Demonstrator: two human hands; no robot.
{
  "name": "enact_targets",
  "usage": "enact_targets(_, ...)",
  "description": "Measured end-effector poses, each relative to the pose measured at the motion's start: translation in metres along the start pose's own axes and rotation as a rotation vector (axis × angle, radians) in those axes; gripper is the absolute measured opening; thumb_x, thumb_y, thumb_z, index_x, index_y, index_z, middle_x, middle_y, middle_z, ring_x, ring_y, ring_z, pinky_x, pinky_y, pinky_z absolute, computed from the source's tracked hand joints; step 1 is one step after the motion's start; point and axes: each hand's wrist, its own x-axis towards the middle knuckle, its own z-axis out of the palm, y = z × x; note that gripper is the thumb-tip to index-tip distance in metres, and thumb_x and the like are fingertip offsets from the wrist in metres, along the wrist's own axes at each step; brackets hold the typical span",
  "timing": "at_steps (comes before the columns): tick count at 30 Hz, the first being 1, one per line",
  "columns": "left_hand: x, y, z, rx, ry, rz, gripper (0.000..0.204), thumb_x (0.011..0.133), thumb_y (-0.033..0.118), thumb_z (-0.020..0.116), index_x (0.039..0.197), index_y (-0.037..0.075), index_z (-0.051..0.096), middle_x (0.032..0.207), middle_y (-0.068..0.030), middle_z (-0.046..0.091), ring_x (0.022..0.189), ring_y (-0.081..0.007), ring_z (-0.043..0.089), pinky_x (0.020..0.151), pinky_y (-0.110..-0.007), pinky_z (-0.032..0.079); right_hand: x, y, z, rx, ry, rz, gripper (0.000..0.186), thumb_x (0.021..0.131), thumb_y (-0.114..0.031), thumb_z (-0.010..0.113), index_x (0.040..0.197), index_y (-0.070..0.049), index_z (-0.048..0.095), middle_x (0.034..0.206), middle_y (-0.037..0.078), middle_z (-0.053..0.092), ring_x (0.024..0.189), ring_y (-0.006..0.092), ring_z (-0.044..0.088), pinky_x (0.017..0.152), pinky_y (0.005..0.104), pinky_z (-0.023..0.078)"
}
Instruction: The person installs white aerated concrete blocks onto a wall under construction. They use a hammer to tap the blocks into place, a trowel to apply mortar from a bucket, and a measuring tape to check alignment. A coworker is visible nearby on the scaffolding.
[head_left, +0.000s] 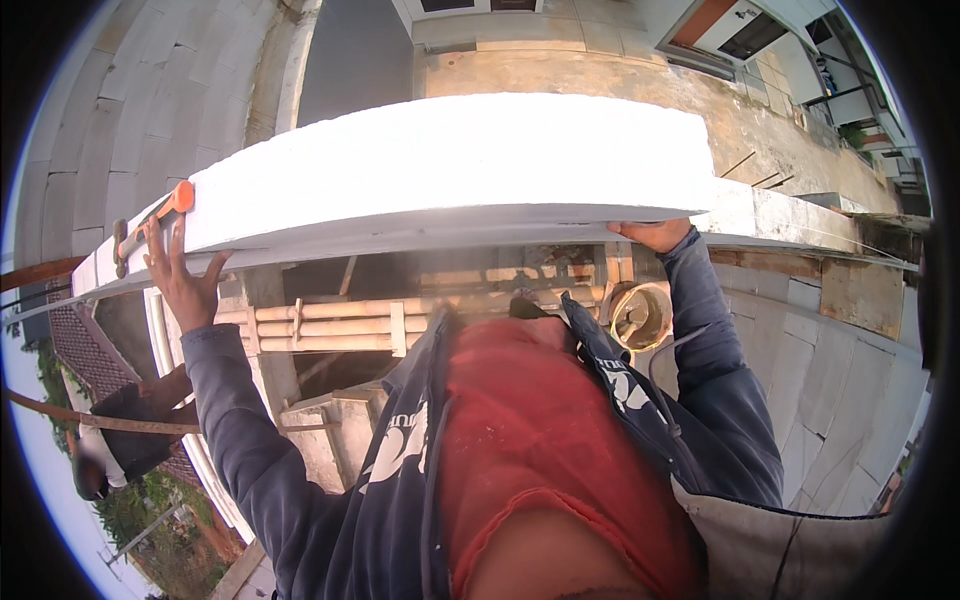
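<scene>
A large white block (450,160) lies crosswise on top of a white block wall. My left hand (183,270) is spread near the block's left end, its fingertips at an orange tool (181,198) with a dark end; whether they press on the tool or just the block beside it, I cannot tell. My right hand (655,233) grips the lower edge of the block at its right end, its fingertips partly hidden. Just below that hand hangs or stands a yellow bucket (655,305) with a trowel-like tool inside.
Bamboo scaffolding (330,328) runs below the block. The wall (790,210) continues right, with thin rods (765,180) behind it. A co-worker (120,440) is at lower left, beside a wooden beam (150,425). A stained ledge (560,70) lies beyond the block.
</scene>
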Motion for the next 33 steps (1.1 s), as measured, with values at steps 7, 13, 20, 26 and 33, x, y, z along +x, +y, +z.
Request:
enact_targets(7, 0.002, 0.0, -0.004, -0.084, 0.013, 0.045, 0.103, 0.07, 0.047, 0.096, 0.159, 0.029, 0.049, 0.175, -0.0116, 0.03, 0.161, -0.0379, 0.028, 0.126, -0.07, 0.025, 0.001, 0.014, 0.001, -0.104, -0.07, 0.04, 0.058, 0.081, -0.054, 0.089, 0.121, -0.013, 0.078, 0.111, 0.01, 0.079, 0.102, 0.0321, 0.075, 0.09, 0.0436, 0.061)
enact_targets(13, 0.004, 0.014, -0.005, -0.118, 0.008, -0.024, 0.1, 0.068, 0.054, 0.095, 0.153, 0.023, 0.052, 0.173, -0.013, 0.032, 0.162, -0.0397, 0.026, 0.124, -0.078, 0.014, 0.005, 0.012, -0.001, -0.176, -0.077, 0.014, 0.066, 0.08, -0.058, 0.088, 0.127, -0.014, 0.075, 0.117, 0.012, 0.077, 0.105, 0.034, 0.073, 0.091, 0.0466, 0.061)
enact_targets(20, 0.007, 0.016, 0.001, -0.122, -0.001, -0.094, 0.097, 0.065, 0.057, 0.096, 0.143, 0.018, 0.053, 0.172, -0.0121, 0.034, 0.163, -0.0412, 0.021, 0.123, -0.081, 0.007, -0.005, 0.042, 0.005, -0.195, -0.058, -0.004, 0.074, 0.075, -0.057, 0.091, 0.128, -0.008, 0.073, 0.117, 0.015, 0.076, 0.108, 0.0361, 0.072, 0.093, 0.0473, 0.06)
enact_targets(26, 0.01, 0.019, 0.0, -0.19, 0.031, -0.114, 0.094, 0.062, 0.062, 0.096, 0.136, 0.018, 0.057, 0.169, -0.0092, 0.039, 0.164, -0.0409, 0.018, 0.123, -0.082, 0.003, -0.015, 0.058, 0.012, -0.171, -0.01, 0.041, 0.075, 0.076, -0.055, 0.092, 0.131, -0.008, 0.072, 0.121, 0.015, 0.075, 0.111, 0.0357, 0.072, 0.096, 0.0459, 0.058)
enact_targets(33, 0.006, 0.021, -0.003, -0.223, 0.068, -0.093, 0.092, 0.063, 0.056, 0.098, 0.135, 0.014, 0.057, 0.169, -0.0106, 0.039, 0.165, -0.0389, 0.018, 0.124, -0.079, 0.003, -0.013, 0.061, 0.011, -0.053, 0.017, 0.08, 0.072, 0.079, -0.05, 0.093, 0.132, -0.008, 0.07, 0.122, 0.014, 0.075, 0.113, 0.0336, 0.071, 0.097, 0.045, 0.057)
